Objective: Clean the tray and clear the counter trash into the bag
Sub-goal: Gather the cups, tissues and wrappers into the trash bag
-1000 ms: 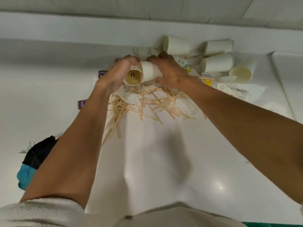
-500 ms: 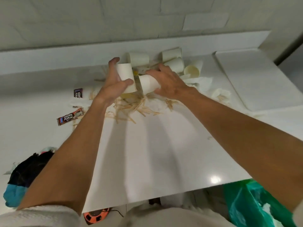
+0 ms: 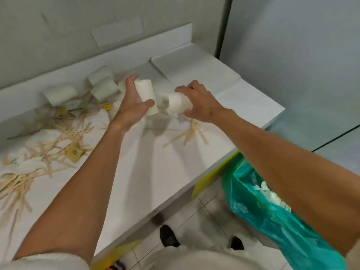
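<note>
My left hand [image 3: 132, 106] grips a white paper cup [image 3: 147, 96], held above the white counter [image 3: 159, 168]. My right hand [image 3: 198, 102] grips a second white paper cup [image 3: 178, 104] lying sideways, close beside the first. Several more paper cups [image 3: 101, 84] lie tipped over near the back wall. Wooden stir sticks [image 3: 48, 145] are strewn over the left of the counter, and a smaller bunch [image 3: 191, 133] lies under my right hand. A green trash bag [image 3: 272, 211] hangs open below the counter's right front edge, with white paper inside.
A white tray [image 3: 194, 63] lies flat at the counter's back right corner. Crumpled napkins [image 3: 29, 166] and a small brown packet [image 3: 73, 152] lie among the sticks. Grey panels stand to the right; my shoes [image 3: 169, 236] are on the tiled floor.
Both hands have lifted their cups away from the pile and carried them right, toward the counter's end. My view has swung right, bringing the trash bag and floor into sight.
</note>
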